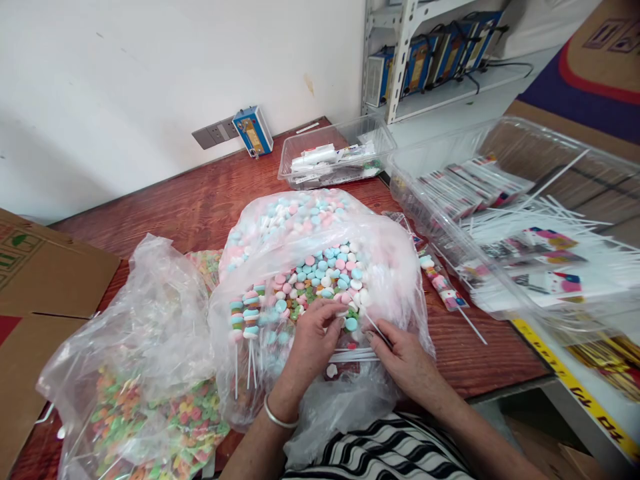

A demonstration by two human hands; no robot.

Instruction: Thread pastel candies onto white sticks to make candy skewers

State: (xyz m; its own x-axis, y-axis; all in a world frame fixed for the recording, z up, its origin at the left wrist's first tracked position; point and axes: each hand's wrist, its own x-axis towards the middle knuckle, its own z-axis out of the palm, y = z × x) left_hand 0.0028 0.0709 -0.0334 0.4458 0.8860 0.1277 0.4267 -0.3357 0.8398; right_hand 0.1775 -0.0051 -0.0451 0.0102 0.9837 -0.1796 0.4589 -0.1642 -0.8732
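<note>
My left hand (pixel 316 337), with a bracelet at its wrist, is over the open plastic bag (pixel 395 267) of round pastel candies (pixel 320 268). Its thumb and fingers are drawn together; whatever they pinch is too small to make out. Between the fingers of my right hand (pixel 403 357) is a thin stick (pixel 373 324), its tip pointing at the left fingertips. Beneath both hands are green ring candies (pixel 306 297) and a bundle of white sticks (pixel 355 355). To the left, several candy skewers (pixel 251 313) lie on the bag, stacked in layers with their sticks toward me.
At left lies a clear bag (pixel 155 393) of coloured ring candies beside a cardboard box (pixel 45 280). A wrapped skewer (pixel 443 283) rests on the table at right. Beyond it, a large plastic tray (pixel 435 227) holds sticks and wrappers. A smaller tray (pixel 285 160) stands behind.
</note>
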